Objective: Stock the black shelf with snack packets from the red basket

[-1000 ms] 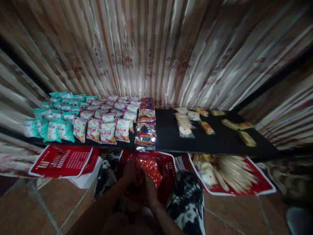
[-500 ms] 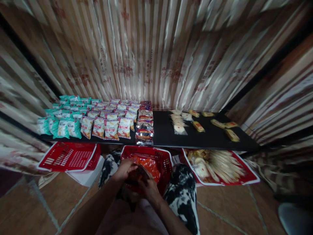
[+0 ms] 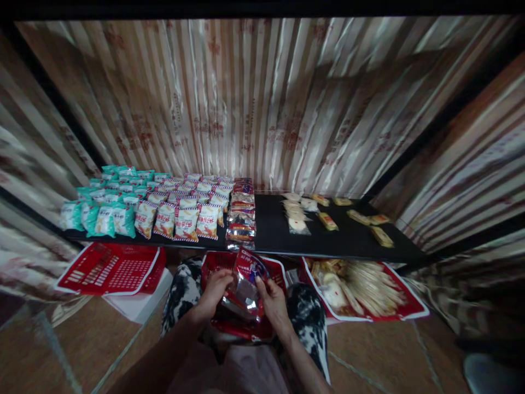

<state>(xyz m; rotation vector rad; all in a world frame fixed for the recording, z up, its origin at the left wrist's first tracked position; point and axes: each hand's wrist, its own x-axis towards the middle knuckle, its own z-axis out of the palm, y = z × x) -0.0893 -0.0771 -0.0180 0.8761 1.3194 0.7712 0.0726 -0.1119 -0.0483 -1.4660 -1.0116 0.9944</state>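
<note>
Head view: L hand [image 3: 214, 294] & R hand [image 3: 275, 306] both grasp the red-and-silver packet [image 3: 247, 289], held btwn them above the red basket [image 3: 280, 272], R thumb on its face, L grip at the opp. edge. Long axis runs approx. fore-aft, far end tipped slightly L, pointing twd the foil packet row [image 3: 241, 218] on the black shelf [image 3: 268, 230]; neither hand clearly nearer.

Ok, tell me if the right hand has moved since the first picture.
Yes: judged against the black shelf, the right hand has shifted rightward and closer to it.
</note>
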